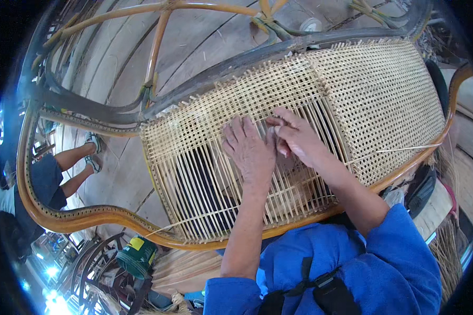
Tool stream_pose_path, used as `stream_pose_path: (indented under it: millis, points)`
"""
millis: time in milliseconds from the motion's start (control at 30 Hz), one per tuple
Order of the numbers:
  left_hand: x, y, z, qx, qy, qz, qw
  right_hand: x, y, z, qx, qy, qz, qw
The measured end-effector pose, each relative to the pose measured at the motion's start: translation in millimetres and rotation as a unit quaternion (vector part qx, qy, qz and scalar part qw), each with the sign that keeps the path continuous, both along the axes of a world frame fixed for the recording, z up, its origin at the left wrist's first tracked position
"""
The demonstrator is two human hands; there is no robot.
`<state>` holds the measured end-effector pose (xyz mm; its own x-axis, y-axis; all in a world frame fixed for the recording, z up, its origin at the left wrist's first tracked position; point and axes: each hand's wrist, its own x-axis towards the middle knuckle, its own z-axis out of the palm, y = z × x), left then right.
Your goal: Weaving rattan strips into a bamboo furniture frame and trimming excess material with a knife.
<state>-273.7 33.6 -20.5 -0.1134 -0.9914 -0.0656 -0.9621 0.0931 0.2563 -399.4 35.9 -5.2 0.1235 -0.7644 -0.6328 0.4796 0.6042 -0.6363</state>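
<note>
A wooden seat frame [173, 242] carries cane webbing, with a finished open-hole panel [383, 100] on the right. The panel under my hands is woven along its far side [194, 123]; nearer me it shows bare parallel cane strands [194, 189]. My left hand [249, 149] lies flat on the edge of the woven part, fingers stretched out and pointing away. Just beside it, my right hand [299, 139] is closed with bent fingers against the strands. Whatever it pinches is hidden. A loose pale cane strand [404, 149] crosses the right panel.
Curved frame rails [157, 47] rise beyond the webbing. A person's legs [76, 163] are at the left, close to the frame. A green bucket [135, 257] stands below the near rail at lower left. Cane bundles [446, 252] hang at lower right.
</note>
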Motion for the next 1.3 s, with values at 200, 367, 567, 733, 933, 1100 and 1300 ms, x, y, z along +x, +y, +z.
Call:
stream_pose_path:
  millis: [200,367,567,733,933,1100,1300]
  points:
    - [-2,0,-1,0.004,-0.022,-0.003,1.0,-4,2,-5,0.006,-0.037,0.001,0.999]
    - [-11,7,11,0.007,-0.033,-0.031,0.999,-29,23,14,-0.083,0.091,0.108,0.986]
    - [-45,38,25,0.045,0.046,-0.154,0.986,-103,40,39,-0.03,0.237,0.035,0.97]
    - [-73,31,32,0.051,0.105,-0.173,0.978,-137,41,22,-0.043,0.325,0.015,0.945]
    - [-99,8,27,0.24,0.209,-0.031,0.948,-148,31,-5,-0.067,0.452,0.06,0.887]
    - [-109,-10,39,0.45,0.21,0.09,0.863,-146,32,-11,-0.032,0.397,0.024,0.917]
    - [-102,-7,1,0.413,0.415,0.151,0.797,-152,32,-18,-0.07,0.404,0.007,0.912]
